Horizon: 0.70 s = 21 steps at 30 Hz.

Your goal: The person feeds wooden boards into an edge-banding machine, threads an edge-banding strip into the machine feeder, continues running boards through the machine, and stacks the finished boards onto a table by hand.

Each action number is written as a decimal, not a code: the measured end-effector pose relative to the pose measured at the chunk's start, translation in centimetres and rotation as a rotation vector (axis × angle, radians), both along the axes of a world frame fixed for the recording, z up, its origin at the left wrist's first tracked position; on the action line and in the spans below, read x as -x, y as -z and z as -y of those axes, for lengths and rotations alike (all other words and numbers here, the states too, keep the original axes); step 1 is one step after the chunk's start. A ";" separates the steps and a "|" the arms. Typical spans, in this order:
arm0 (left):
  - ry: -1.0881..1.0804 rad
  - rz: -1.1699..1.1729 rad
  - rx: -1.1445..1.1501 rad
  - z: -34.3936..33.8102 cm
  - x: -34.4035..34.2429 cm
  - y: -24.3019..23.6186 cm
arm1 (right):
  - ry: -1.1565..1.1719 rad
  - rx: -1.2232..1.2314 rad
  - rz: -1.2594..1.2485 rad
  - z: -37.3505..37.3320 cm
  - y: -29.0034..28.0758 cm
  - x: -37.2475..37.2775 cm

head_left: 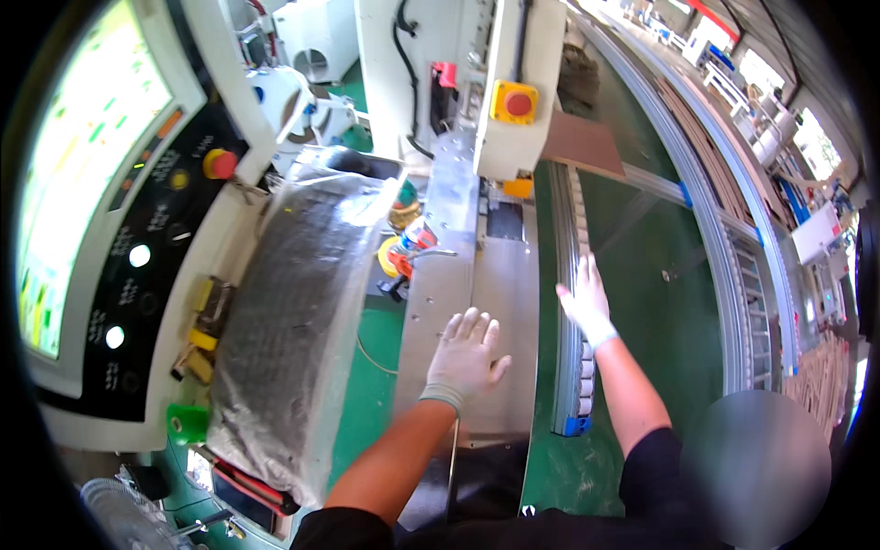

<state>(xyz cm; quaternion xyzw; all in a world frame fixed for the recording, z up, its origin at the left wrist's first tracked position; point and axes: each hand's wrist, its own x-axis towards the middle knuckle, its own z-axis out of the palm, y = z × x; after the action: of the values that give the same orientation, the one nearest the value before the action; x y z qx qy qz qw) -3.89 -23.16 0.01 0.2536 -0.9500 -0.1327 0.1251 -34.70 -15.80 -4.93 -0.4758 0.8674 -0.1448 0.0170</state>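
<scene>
My left hand, in a pale glove, has its fingers spread, palm down on or just over the steel machine bed. My right hand, also gloved, has its fingers stretched out along the narrow roller rail; whether it touches the rail I cannot tell. A beige machine column with a red-and-yellow button stands above the bed. Beside the bed are red and yellow fittings.
A bright screen with a control panel is at left, beside a plastic-covered part. A brown board lies beyond my right hand. Long metal conveyor rails run along the right over the green floor.
</scene>
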 end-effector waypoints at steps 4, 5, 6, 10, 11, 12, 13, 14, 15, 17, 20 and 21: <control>-0.007 0.063 -0.015 -0.5 0.3 0.3 | 0.020 -0.081 -0.049 -8.8 -0.6 -7.6; -0.002 0.065 -0.010 -0.7 0.1 0.2 | 0.019 -0.110 -0.034 -10.9 -0.9 -9.6; 0.006 0.070 -0.007 -1.0 -0.3 0.2 | 0.021 -0.141 -0.016 -13.0 -1.3 -11.7; 0.018 0.066 0.002 -1.6 -0.8 -0.9 | 0.114 -0.145 -0.059 -20.7 -2.2 -19.9; 0.048 0.060 0.018 -1.7 -0.9 -0.7 | 0.155 -0.162 -0.079 -22.5 -2.2 -21.5; 0.021 0.031 0.012 -1.9 -0.6 -0.3 | 0.207 -0.148 -0.078 -24.5 -1.8 -22.7; 0.019 0.006 0.007 -2.3 -0.1 -0.4 | 0.195 -0.068 0.057 -26.6 -1.2 -24.1; 0.052 0.026 -0.021 -2.8 0.4 -0.9 | 0.219 0.026 0.188 -29.3 -0.6 -25.6; 0.109 0.055 -0.045 -2.9 0.6 -1.3 | 0.260 -0.007 0.374 -32.2 0.4 -26.9; 0.168 0.021 -0.130 -3.7 1.0 -0.5 | 0.341 0.118 0.387 -36.8 -0.1 -31.8; 0.167 -0.122 -0.302 -2.1 -1.1 1.6 | 0.586 0.121 0.253 -42.0 -4.1 -37.0; 0.150 -0.144 -0.453 -0.2 -1.4 3.5 | 0.682 0.187 0.173 -44.2 -4.9 -38.5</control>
<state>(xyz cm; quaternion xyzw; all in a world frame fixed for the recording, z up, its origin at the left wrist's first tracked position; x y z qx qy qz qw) -2.52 -22.99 -3.53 0.1937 -0.9009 -0.3688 0.1221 3.79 28.41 -0.01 -0.1449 0.9546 -0.2604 -0.0025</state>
